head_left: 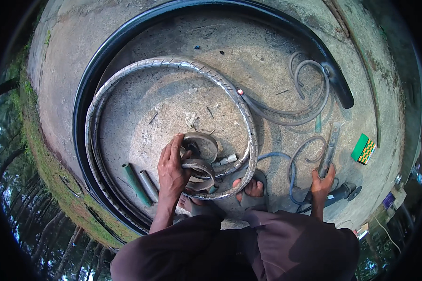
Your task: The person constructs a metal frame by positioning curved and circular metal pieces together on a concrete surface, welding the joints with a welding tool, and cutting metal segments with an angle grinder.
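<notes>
My left hand (172, 161) is closed on the curled end of a tread-patterned strip (198, 169), at the near side of a large coil. Its loops stand partly on edge beside my fingers. That coil (164, 61), pale and grooved, lies in a wide ring on the ground around my feet. To the right, my right hand (322, 185) grips the lower end of a long grey tool (332, 147) with small marks along its side. The tool points away from me, and its exact kind is unclear. A black power tool with a round disc (344, 193) lies beside that hand.
A thick black tube (211, 4) arcs around the coil. Thin grey hoses (309, 117) lie looped at right, near a green box with yellow checks (364, 149). A green pipe (137, 185) and grey pipe (149, 186) lie left. Grass (51, 182) borders the concrete.
</notes>
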Demonstrator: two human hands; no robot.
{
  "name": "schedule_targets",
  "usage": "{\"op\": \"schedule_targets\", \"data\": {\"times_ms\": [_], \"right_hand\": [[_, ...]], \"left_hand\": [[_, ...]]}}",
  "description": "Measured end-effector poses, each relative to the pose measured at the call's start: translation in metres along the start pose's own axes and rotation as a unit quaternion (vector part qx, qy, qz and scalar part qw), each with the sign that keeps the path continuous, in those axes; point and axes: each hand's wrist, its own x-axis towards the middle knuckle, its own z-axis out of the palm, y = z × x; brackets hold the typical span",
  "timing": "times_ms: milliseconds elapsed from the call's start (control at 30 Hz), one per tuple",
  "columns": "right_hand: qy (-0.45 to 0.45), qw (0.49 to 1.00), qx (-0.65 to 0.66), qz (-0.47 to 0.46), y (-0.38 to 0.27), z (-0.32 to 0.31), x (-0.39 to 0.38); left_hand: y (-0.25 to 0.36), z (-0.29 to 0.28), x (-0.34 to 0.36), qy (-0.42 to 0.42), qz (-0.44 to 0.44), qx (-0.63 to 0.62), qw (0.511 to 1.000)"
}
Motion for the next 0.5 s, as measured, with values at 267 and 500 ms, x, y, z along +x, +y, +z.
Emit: {"op": "schedule_targets", "data": {"times_ms": [267, 500], "right_hand": [[-0.071, 0.994, 0.083, 0.013, 0.029, 0.005, 0.005], [-0.150, 0.976, 0.153, 0.036, 0.030, -0.005, 0.038]], "left_hand": [[-0.004, -0.013, 0.000, -0.008, 0.008, -0.046, 0.999], [-0.011, -0.025, -0.021, -0.011, 0.033, -0.112, 0.993]]}}
